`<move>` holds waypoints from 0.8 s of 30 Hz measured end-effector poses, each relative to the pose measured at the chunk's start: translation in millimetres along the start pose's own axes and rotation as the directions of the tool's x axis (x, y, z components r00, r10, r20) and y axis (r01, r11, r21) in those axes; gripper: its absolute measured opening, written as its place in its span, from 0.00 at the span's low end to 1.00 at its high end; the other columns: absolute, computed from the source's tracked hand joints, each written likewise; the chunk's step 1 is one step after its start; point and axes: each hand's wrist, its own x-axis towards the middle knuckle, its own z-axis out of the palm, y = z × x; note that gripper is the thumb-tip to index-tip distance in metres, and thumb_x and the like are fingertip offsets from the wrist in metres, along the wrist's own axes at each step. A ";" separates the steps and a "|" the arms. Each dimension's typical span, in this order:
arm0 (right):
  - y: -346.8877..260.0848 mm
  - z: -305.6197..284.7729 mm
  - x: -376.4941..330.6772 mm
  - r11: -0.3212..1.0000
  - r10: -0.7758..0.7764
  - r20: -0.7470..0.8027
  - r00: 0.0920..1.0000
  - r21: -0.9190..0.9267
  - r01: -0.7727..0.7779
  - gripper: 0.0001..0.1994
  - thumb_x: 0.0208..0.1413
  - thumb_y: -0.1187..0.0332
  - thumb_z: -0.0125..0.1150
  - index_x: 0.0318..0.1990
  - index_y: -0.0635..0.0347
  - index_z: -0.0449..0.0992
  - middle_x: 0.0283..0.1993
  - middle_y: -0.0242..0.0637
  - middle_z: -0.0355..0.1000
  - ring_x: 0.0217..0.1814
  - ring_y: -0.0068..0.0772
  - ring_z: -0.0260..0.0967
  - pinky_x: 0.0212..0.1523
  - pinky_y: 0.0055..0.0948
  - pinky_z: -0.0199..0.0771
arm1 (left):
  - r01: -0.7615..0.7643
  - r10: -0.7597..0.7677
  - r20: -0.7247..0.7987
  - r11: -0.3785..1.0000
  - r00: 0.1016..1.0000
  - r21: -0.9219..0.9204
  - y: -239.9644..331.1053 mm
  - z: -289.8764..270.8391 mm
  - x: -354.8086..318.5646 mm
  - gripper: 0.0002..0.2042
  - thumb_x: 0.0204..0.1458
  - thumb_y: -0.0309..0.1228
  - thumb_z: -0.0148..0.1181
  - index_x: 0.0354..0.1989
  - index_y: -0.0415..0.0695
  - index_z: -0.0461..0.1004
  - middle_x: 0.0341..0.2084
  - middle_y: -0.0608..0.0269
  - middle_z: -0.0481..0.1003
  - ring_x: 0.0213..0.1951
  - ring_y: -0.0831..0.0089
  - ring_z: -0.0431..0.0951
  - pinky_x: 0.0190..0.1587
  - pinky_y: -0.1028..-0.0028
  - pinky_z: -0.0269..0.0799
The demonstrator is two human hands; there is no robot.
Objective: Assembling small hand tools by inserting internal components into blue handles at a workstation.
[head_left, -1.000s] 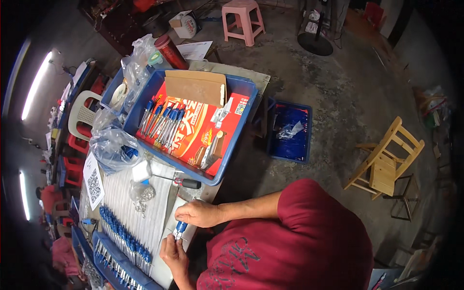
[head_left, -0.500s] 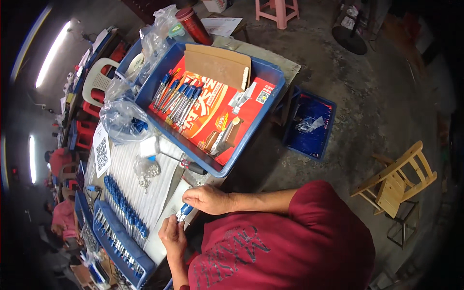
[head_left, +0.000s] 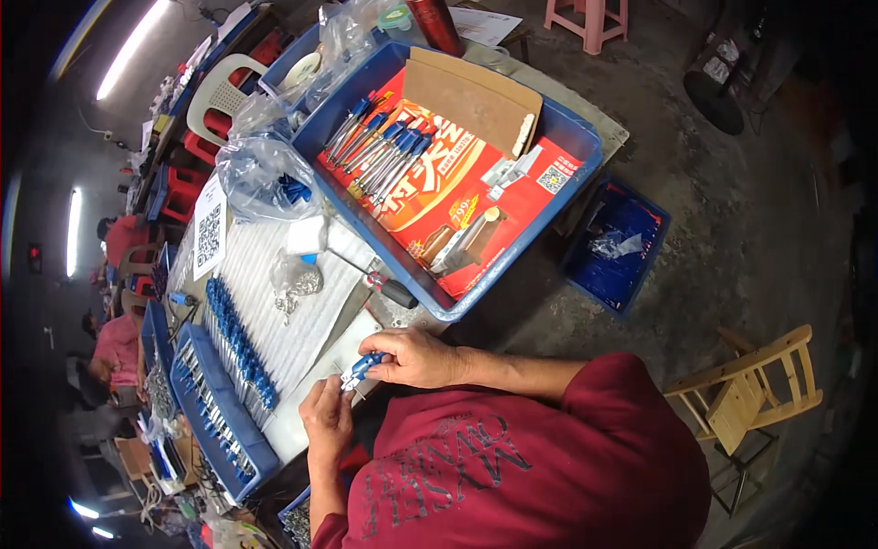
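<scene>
My right hand (head_left: 416, 357) pinches a small blue pen part (head_left: 363, 368) at the near edge of the table. My left hand (head_left: 327, 416) meets it from below, fingers closed on the same piece. Just left of my hands lies a ribbed white board (head_left: 265, 293) with a row of blue pen pieces (head_left: 240, 343) standing along it. A black-handled screwdriver (head_left: 389, 288) rests just beyond my right hand.
A big blue crate (head_left: 558, 192) holds red cardboard, a brown box flap and several blue pens (head_left: 380, 151). Clear bags (head_left: 261, 174) with blue parts lie at the far left. A narrow blue tray (head_left: 215, 412) runs beside the board. A blue bin (head_left: 617, 247) and a wooden chair (head_left: 754, 393) stand on the floor to the right.
The view has shifted closer over the table. Both hands stay together on the small blue part at the table's near edge.
</scene>
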 end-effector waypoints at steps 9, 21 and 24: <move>9.6 2.4 2.5 0.986 -0.115 -0.004 0.993 -0.120 0.114 0.14 0.41 0.71 0.60 0.37 0.65 0.68 0.31 0.41 0.68 0.27 0.32 0.68 0.26 0.26 0.67 | 0.054 -0.056 0.035 0.998 0.998 0.044 -2.1 -3.4 1.2 0.09 0.38 0.20 0.56 0.31 0.39 0.68 0.18 0.55 0.65 0.19 0.59 0.67 0.21 0.69 0.61; 5.3 5.9 2.3 0.967 -0.169 -0.026 0.985 -0.196 0.161 0.12 0.42 0.72 0.60 0.34 0.64 0.68 0.26 0.40 0.67 0.23 0.33 0.67 0.24 0.27 0.67 | 0.031 -0.032 0.020 0.999 0.999 0.043 -4.3 -4.2 -1.1 0.11 0.37 0.21 0.57 0.32 0.39 0.68 0.19 0.55 0.67 0.20 0.58 0.69 0.21 0.68 0.62; 3.0 6.6 4.2 0.950 -0.218 -0.014 0.976 -0.232 0.209 0.11 0.42 0.73 0.60 0.34 0.65 0.68 0.25 0.40 0.66 0.23 0.34 0.66 0.23 0.28 0.66 | 0.000 -0.001 -0.030 1.000 1.000 -0.023 -4.0 -4.9 -0.6 0.09 0.38 0.19 0.56 0.31 0.37 0.68 0.17 0.54 0.64 0.17 0.59 0.64 0.20 0.69 0.58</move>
